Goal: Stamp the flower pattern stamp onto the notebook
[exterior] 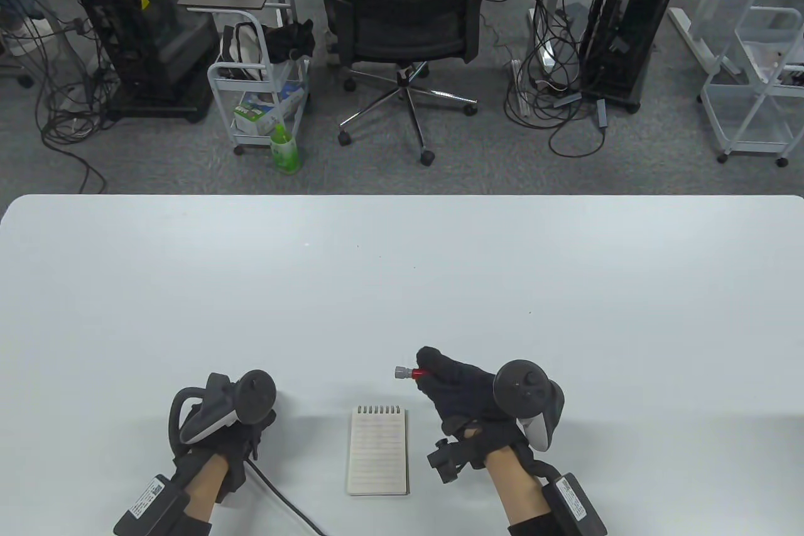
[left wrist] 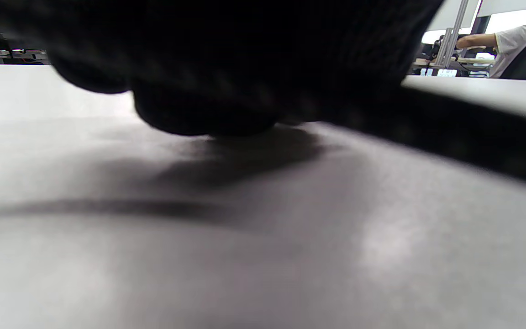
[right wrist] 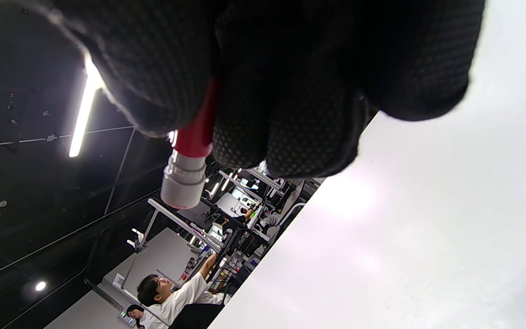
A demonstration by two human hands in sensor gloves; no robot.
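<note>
Here, scene: a wide pale surface seen from above, two gloved hands entering from its near edge.
Notebook: a small spiral-topped notebook lies flat and closed-looking near the front edge, between the two hands, touching neither.
Stamp: a slim red stamp with a grey tip is gripped in the right hand, lifted just beyond the notebook's far right corner, its tip pointing left and level rather than down.
Right hand: fingers curled tightly round the red barrel; in the right wrist view only the grey end pokes out of the fist.
Left hand: the left hand rests on the surface well to the left of the notebook; it appears to hold nothing, and whether the fingers are spread or curled cannot be told.
Likely reason: the stamp seems held ready to be turned tip-down over the page, with the left hand parked out of the way.
Room: open surface lies all round the notebook, though its near end sits close to the front edge.
</note>
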